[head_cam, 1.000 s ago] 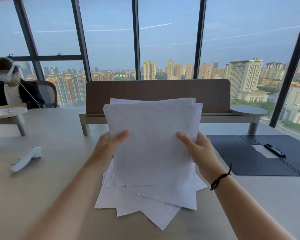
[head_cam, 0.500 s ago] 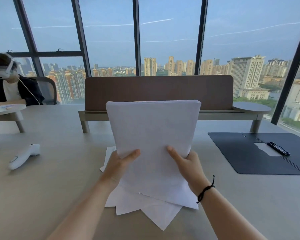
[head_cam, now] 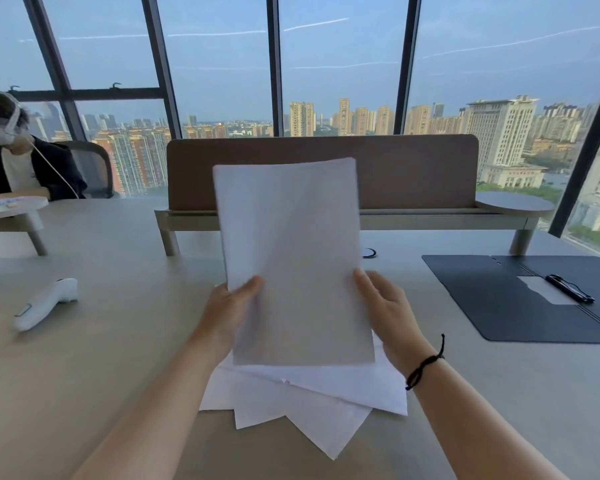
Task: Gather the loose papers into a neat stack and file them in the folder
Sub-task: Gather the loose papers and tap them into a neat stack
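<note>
- A high-rise office: floor-to-ceiling windows [head_cam: 340,64] overlook city towers.
- A long shared counter [head_cam: 111,341] carries a brown divider screen [head_cam: 413,171].
- An open dark folder [head_cam: 520,299] lies near the counter's right edge.
- A second person [head_cam: 18,161] sits at the counter's far left corner.

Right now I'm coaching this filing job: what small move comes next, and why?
Probably set the held stack down on the loose sheets still fanned on the table, then gather them in. Both hands hold only part; the open folder waits at right.
</note>
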